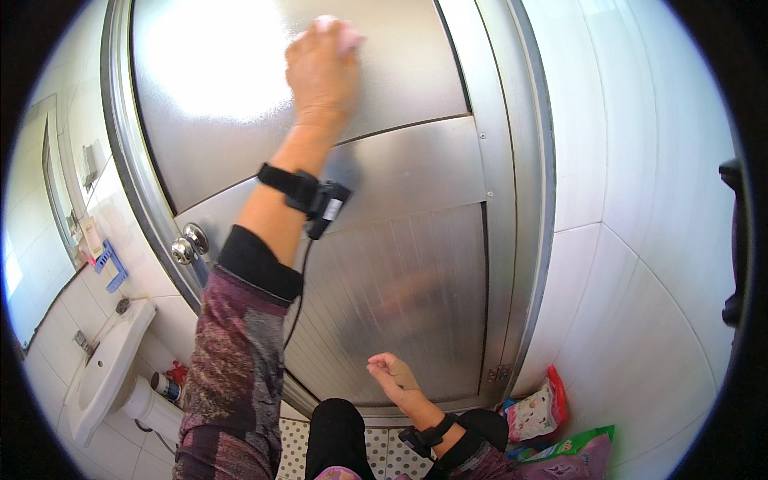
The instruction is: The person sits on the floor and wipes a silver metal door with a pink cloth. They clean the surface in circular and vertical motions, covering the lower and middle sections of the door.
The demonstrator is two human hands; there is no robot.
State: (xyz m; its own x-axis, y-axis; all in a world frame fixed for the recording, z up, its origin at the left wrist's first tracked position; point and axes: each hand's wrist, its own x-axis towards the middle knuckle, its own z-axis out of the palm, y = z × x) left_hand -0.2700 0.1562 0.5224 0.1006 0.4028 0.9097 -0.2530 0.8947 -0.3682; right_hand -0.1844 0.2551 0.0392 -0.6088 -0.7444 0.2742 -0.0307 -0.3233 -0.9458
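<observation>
My left hand (321,75) is raised high and presses a crumpled pink cloth (348,37) against the frosted upper panel (402,72) of a metal-framed door. Only part of the cloth shows past the fingers. Low down, in front of the ribbed lower panel (420,288), my right hand (393,378) hangs with its fingers loosely curled and holds nothing that I can see. Each wrist wears a black strap with a small device. A round metal doorknob (191,243) sits on the door's left side, left of my raised forearm.
At the left are a white washbasin (111,372), a wall mirror (42,228) and a blue plastic holder (111,267). Plastic packages (537,414) stand at the foot of the tiled right wall (630,180). Dotted tiles (375,450) cover the floor by my legs.
</observation>
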